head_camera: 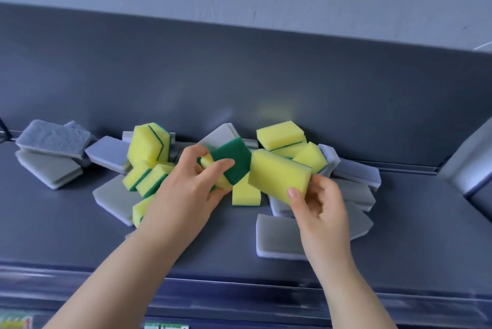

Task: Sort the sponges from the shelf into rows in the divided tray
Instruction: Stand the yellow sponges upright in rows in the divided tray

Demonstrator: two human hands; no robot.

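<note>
Yellow foam up front: the right hand (322,203) pinches a yellow sponge (277,177) by its near end, thumb flat on the yellow face and the other fingers curled underneath. That sponge's long axis runs from the fingers away toward the back wall (266,76), slanting left, so its far end comes just beside the green-faced sponge (234,158) in the left hand (186,185).

The left hand's fingers are curled round that one, thumb pressed on the green scouring face, which tilts toward the back wall. There's a sliver of yellow below the thumb. It could be a second sponge in the same grip, but that's hard to say from this angle.

Both held sponges are up off the shelf (53,222), over the heap (149,166) that lies along the foot of the back wall. Yellow-and-green ones sit in the middle, and grey sponges (50,137) spread along the wall to either side and out from it.

The divided tray is nowhere in view. My guess is both hands must draw away from the back wall, toward the person.

Here's the hinge: the right hand holds only an end, so the free end may dip or clip the heap. The left hand grips nearer the middle and looks steadier. Neither hand looks free for another pick.
</note>
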